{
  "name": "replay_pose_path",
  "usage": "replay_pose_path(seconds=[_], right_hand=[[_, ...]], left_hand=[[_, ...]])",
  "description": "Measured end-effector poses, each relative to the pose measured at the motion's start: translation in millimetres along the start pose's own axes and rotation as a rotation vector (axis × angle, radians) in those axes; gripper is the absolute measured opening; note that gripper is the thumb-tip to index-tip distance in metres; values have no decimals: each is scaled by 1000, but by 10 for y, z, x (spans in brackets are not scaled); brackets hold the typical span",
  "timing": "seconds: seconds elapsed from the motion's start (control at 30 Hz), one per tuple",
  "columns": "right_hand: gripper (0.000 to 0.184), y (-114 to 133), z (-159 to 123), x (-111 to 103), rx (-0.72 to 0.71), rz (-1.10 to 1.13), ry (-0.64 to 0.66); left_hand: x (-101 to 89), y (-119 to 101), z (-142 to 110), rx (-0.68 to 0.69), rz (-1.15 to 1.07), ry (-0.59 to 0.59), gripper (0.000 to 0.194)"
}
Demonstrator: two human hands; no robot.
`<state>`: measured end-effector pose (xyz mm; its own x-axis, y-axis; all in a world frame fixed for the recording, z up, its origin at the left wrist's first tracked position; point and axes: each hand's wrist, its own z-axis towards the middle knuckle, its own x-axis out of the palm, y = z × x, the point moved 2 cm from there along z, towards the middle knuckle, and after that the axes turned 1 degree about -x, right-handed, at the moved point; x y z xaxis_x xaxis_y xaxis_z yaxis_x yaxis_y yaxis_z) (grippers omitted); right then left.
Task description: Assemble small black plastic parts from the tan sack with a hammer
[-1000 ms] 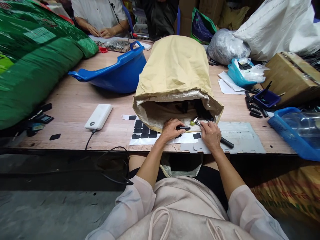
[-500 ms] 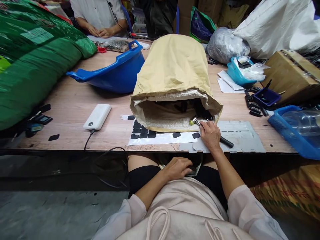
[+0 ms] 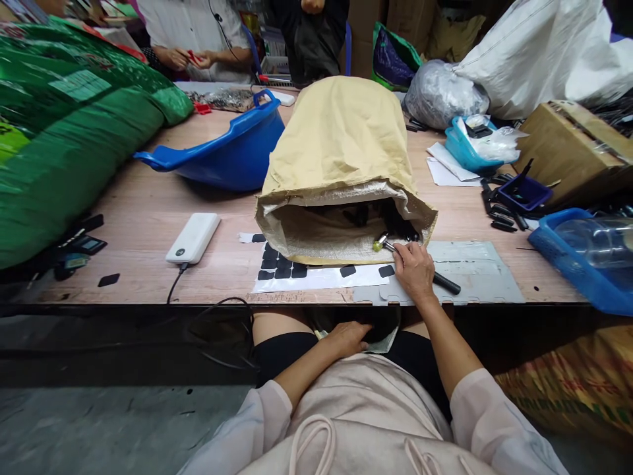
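Observation:
My right hand [image 3: 414,269] is closed round the shaft of a small hammer [image 3: 448,283] that lies across the table's front edge area. Its black grip sticks out to the right of the hand, and its yellow-tipped metal head rests at the mouth of a beige sack [image 3: 346,138]. Dark pieces [image 3: 395,221] show inside the sack. Down in my lap, my left hand [image 3: 346,338] is loosely stretched over a dark open pouch or bag [image 3: 388,340] between my thighs; its fingertips are partly hidden. A white sheet with black rounded-square stickers [image 3: 321,282] lies under the sack's mouth.
A grey plate [image 3: 475,270] lies right of my hand. Around it are a white power bank [image 3: 194,237], a blue basin [image 3: 232,152], a green bag [image 3: 84,158], a blue tray [image 3: 583,264] and a cardboard box [image 3: 573,148]. Two people are across the table.
My left hand has drawn slightly left and down in the lap. My right hand keeps its hold on the hammer. A person across the table now holds something red.

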<state>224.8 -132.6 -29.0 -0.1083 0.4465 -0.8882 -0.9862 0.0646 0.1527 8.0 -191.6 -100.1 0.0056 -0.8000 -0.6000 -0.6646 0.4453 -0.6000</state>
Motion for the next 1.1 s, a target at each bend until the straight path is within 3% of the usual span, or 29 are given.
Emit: replay_pose_path(seconds=[0.13,0.2,0.23,0.37,0.4,0.47,0.57,0.7,0.83,0.93,1.1], right_hand=[[27,11,-3,1,-2,-10,8],[27,13,-5,4,-3,-19,-3],[27,13,-5,5,-3,-21,-8],[25,12,4,7,6,-12,-4],[25,12,8,5,11,-8,2],[25,14,15,-1,18,-1,15],[25,15,20,-9,26,5,24],[25,12,17,-3,21,5,20],[25,6,10,12,15,11,11],[25,1,8,22,18,14,14],[25,-6,5,28,12,15,-7]], left_hand=[[-475,-403,-184,410,-144,32,29],[-861,-508,-169,533,-295,-78,25],[-1077,-509,-118,536,-344,-198,25],[-1867,-226,263,225,-267,-871,31],[-2001,-126,371,137,-216,-974,34],[-2175,56,569,10,-91,-1041,46],[-2260,244,729,-55,53,-999,53],[-2219,299,646,4,49,-1000,40],[-2034,202,393,105,-65,-966,28],[-1820,124,251,213,-79,-868,26],[-1609,192,231,227,-99,-825,28]])
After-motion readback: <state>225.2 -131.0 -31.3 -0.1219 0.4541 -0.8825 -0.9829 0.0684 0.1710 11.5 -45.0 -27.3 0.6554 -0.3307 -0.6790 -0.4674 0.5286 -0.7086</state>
